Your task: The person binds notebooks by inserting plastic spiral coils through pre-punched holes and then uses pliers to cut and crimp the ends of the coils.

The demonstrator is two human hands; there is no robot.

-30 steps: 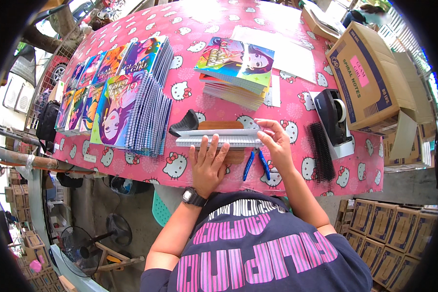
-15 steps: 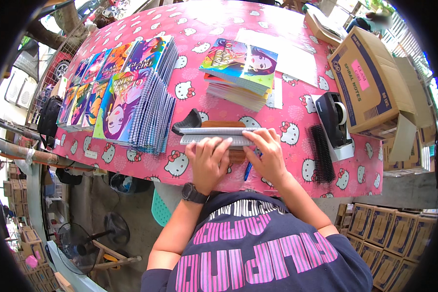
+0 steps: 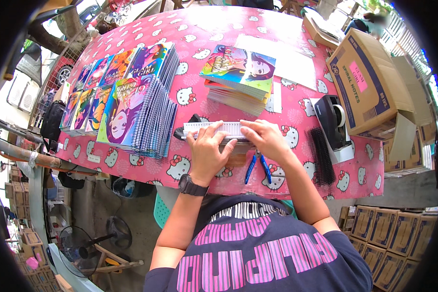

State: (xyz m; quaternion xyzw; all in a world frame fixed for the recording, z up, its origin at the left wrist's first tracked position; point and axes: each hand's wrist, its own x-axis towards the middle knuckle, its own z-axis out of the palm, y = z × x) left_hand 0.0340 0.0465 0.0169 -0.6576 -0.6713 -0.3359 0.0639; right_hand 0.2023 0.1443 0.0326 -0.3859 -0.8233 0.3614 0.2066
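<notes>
Both hands are on a notebook (image 3: 232, 127), its pale edge marked with a row of small holes or ridges turned up toward me. My left hand (image 3: 210, 155) presses its fingers over the near left part, thumb set lower. At the right end, my right hand (image 3: 267, 140) grips it with fingers on top. Beneath lies a wooden block (image 3: 236, 159), mostly hidden, with a black curved piece (image 3: 180, 132) sticking out on the left. Blue-handled pliers (image 3: 251, 169) lie on the table just below my right hand.
Stacks of spiral notebooks (image 3: 126, 112) stand at left, and a pile of colourful covers and pages (image 3: 238, 73) lies ahead. At right are black spiral coils (image 3: 320, 155), a tape dispenser (image 3: 332, 121) and an open carton (image 3: 367, 85). The pink table's (image 3: 180, 168) near edge runs before me.
The notebook has tilted so its holed edge shows more broadly. My left thumb has spread outward, my right hand has shifted slightly up, and the pliers are now uncovered.
</notes>
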